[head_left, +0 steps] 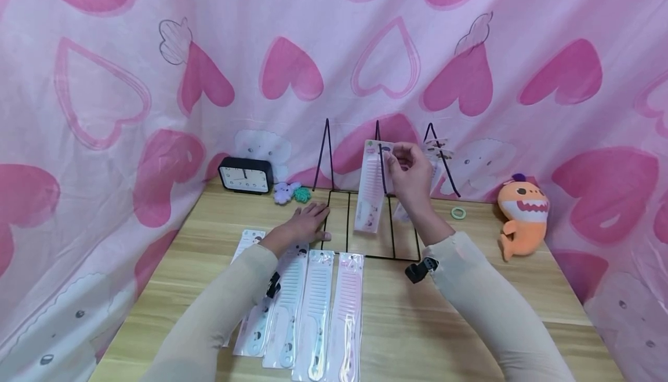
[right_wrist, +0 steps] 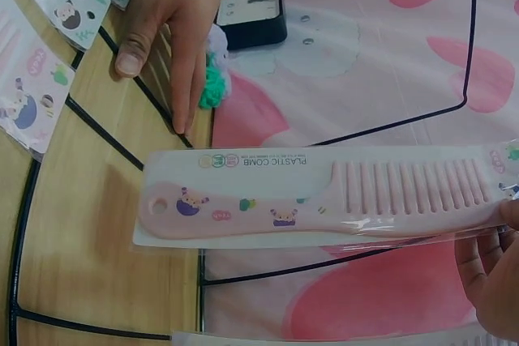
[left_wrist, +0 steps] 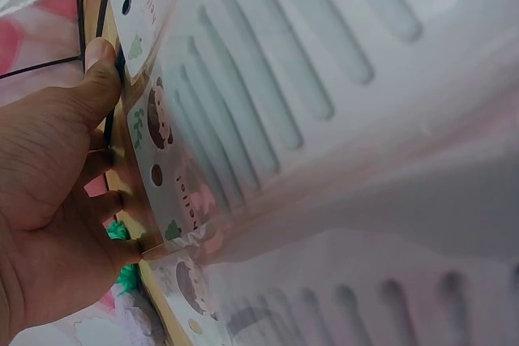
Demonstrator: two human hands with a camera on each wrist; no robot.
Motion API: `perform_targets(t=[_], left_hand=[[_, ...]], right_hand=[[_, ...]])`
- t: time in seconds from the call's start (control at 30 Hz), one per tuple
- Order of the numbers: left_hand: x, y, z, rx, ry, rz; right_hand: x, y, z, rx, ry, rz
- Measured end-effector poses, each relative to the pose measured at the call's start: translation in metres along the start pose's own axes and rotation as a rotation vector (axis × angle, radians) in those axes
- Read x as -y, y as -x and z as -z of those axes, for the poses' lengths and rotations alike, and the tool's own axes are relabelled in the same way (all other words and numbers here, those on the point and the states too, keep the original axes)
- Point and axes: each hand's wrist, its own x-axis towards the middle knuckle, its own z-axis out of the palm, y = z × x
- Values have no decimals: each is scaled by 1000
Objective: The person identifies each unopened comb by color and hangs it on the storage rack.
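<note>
My right hand pinches the top end of a packaged pink comb, which hangs upright at the middle prong of a black wire rack. In the right wrist view, that comb lies across the picture inside its clear sleeve, with the fingers at its right end. My left hand rests on the left side of the rack's base, fingers straight. Close below it lie several packaged combs, side by side on the table. The left wrist view has blue comb teeth beside the hand.
More packaged combs hang on the rack's right prong. At the back left are a black clock, a purple plush and a green crocheted piece. A green ring and an orange plush shark are at the right.
</note>
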Motion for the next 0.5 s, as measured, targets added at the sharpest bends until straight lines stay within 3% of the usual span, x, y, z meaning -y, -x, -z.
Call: perform_targets(t=[0.37, 0.5], left_hand=[[-18, 17, 12, -8, -32, -7], [-4, 5, 3, -8, -15, -7]], right_hand=[[0, -1, -3, -19, 13, 9], [-1, 0, -3, -5, 11, 3]])
